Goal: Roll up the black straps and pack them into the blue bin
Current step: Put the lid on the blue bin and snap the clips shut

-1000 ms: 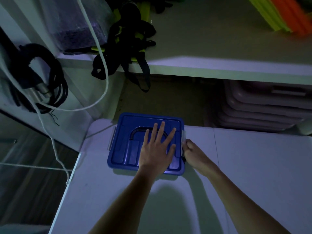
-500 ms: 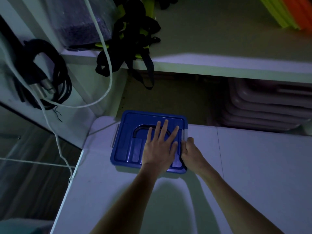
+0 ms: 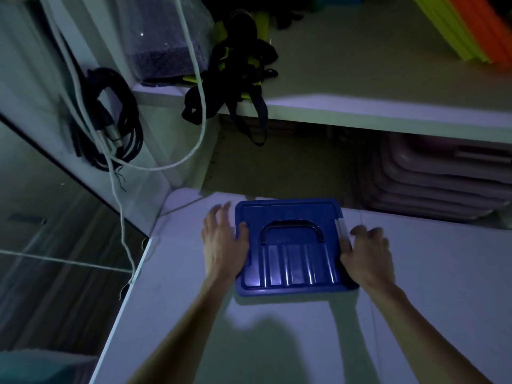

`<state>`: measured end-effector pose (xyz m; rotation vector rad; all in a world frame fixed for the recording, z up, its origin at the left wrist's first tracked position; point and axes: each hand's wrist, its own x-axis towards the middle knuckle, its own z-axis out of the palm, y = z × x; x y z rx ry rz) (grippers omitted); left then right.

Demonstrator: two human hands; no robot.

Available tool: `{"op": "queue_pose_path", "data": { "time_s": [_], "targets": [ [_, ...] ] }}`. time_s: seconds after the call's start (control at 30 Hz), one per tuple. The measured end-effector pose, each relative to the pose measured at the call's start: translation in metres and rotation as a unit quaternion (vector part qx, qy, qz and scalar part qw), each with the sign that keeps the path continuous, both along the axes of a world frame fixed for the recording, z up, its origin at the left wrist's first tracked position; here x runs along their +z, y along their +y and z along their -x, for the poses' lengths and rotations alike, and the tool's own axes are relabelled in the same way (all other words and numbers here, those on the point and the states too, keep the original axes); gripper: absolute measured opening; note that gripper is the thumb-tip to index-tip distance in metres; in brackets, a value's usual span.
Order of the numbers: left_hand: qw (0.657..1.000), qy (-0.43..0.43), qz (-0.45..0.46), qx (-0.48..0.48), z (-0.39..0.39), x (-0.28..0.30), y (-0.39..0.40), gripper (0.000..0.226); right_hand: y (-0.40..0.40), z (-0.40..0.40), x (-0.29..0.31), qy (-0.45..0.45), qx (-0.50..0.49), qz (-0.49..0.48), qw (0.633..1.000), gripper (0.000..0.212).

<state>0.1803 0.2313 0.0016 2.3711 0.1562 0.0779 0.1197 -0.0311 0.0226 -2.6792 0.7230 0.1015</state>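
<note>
The blue bin [image 3: 291, 261] sits on the white table [image 3: 277, 342] with its lid closed and its dark handle lying flat. My left hand [image 3: 221, 245] lies against the bin's left side, thumb on the lid's edge, fingers apart and pointing away from me. My right hand [image 3: 365, 256] is curled around the bin's right side at the pale latch. A tangle of black straps [image 3: 238, 87] with yellow-green parts lies on the upper shelf, and some loops hang over the shelf edge. What is inside the bin is hidden.
Coiled black cables [image 3: 110, 120] hang on the left wall, and a white cord [image 3: 194, 79] loops across them. A clear bag of dark material [image 3: 166, 51] stands beside the straps. Pale stacked bins [image 3: 443, 178] sit under the shelf at right. Green and orange sheets [image 3: 476, 26] lean at top right.
My left hand has come off the top of the lid and moved to the bin's left side. The bin now sits further right and nearer to me.
</note>
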Motion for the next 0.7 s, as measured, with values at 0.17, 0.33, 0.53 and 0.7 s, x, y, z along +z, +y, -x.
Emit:
{"op": "queue_pose_path", "data": {
  "time_s": [0.17, 0.33, 0.53, 0.7],
  "targets": [
    [0.863, 0.27, 0.387, 0.182, 0.006, 0.007, 0.022, 0.033, 0.055, -0.009, 0.021, -0.1, 0.23, 0.052, 0.967, 0.049],
    [0.812, 0.343, 0.441, 0.166, 0.016, 0.008, 0.023, 0.036, 0.111, -0.014, -0.001, 0.053, 0.358, 0.033, 0.932, 0.065],
    [0.753, 0.384, 0.511, 0.158, 0.016, 0.007, 0.032, 0.021, 0.11, -0.014, -0.019, 0.102, 0.347, 0.04, 0.932, 0.059],
    [0.71, 0.391, 0.557, 0.182, 0.018, 0.006, 0.037, 0.027, 0.111, -0.018, -0.017, 0.134, 0.345, 0.009, 0.929, 0.058]
  ]
}}
